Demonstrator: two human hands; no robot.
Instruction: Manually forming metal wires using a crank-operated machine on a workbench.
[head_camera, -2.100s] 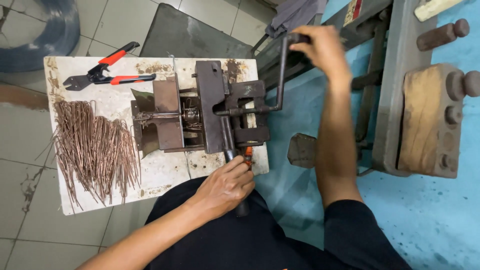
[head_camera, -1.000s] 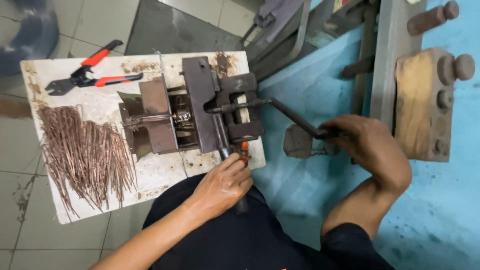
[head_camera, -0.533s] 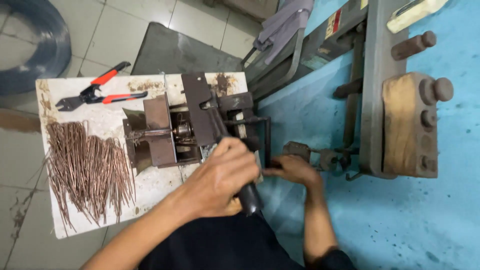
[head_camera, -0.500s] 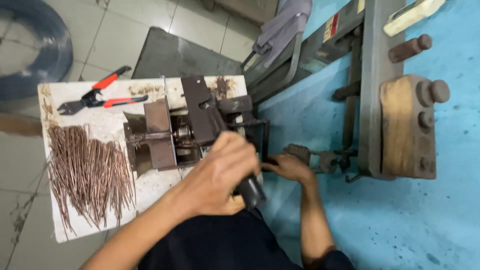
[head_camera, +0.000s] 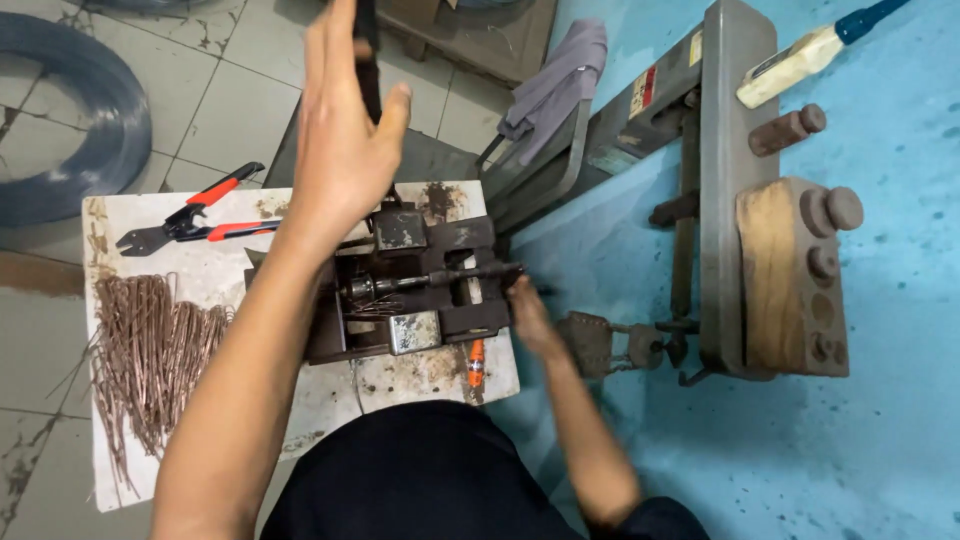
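Head view: rusty bending jig (head_camera: 410, 295) sits on the white board (head_camera: 110, 460). Left hand (head_camera: 340, 140) grips its raised black lever (head_camera: 367, 50); it could slam down. Right hand (head_camera: 528, 315), grip unclear, touches the crank shaft (head_camera: 440, 281), risking pinched fingers.

A dark lever bar (head_camera: 366, 60) stands raised at upper centre of the frame — below it, mid-frame, the rusty metal bending jig (head_camera: 410, 285) sits bolted flat.
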